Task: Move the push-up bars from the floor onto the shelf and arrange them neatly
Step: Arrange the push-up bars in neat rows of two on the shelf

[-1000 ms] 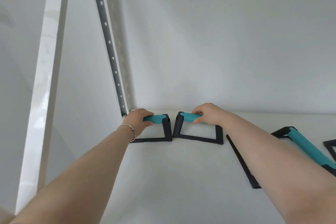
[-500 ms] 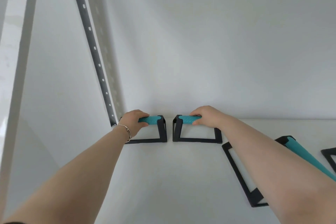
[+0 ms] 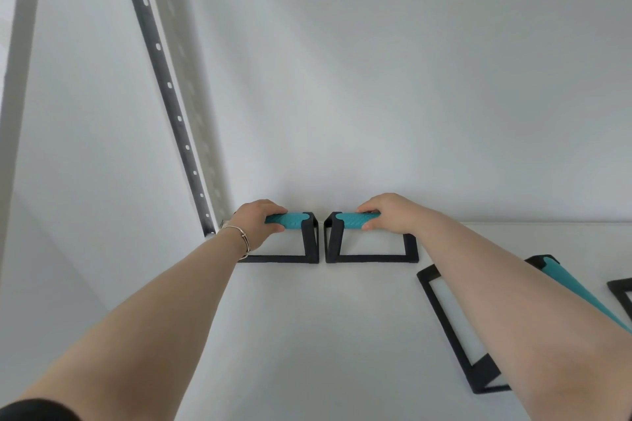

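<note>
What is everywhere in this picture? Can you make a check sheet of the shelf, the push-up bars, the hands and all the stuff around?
Surface: white shelf, bare in the middle.
Job's things: left bar and right bar stand upright side by side at the back wall, a thin gap between them; third bar angled at right, partly behind the arm; fourth bar cut off by the picture's edge.
Clutter: nothing seen.
Grippers: left hand grips the left bar's teal handle; right hand grips the right bar's.
Cables: nothing seen.
Surroundings: white wall; slotted shelf rail at left; bracelet on left wrist.
</note>
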Available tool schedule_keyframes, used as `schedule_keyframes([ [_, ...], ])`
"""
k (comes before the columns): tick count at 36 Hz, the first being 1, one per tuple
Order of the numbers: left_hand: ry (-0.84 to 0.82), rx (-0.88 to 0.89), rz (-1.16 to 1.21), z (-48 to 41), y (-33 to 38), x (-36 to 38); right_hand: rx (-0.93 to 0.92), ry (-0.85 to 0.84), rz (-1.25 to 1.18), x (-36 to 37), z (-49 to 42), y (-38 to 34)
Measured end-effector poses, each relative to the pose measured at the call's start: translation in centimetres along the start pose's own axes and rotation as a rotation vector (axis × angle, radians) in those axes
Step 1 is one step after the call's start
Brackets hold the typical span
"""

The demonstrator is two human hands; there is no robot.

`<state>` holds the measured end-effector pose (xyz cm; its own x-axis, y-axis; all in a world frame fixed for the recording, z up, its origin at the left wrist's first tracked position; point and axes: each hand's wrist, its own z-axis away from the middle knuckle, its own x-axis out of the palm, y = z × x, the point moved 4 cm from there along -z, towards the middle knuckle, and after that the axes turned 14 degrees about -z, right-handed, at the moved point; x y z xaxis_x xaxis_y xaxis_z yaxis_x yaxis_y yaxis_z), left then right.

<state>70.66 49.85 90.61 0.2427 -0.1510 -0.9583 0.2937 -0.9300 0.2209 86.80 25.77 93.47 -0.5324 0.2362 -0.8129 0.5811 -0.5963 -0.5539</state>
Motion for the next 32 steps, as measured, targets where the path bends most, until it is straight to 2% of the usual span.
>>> schedule_keyframes([
  [32, 0.031, 0.000, -0.031, -0.18, 0.31, 0.29, 0.030, 0.039, -0.027, 0.54, 0.09, 0.00],
])
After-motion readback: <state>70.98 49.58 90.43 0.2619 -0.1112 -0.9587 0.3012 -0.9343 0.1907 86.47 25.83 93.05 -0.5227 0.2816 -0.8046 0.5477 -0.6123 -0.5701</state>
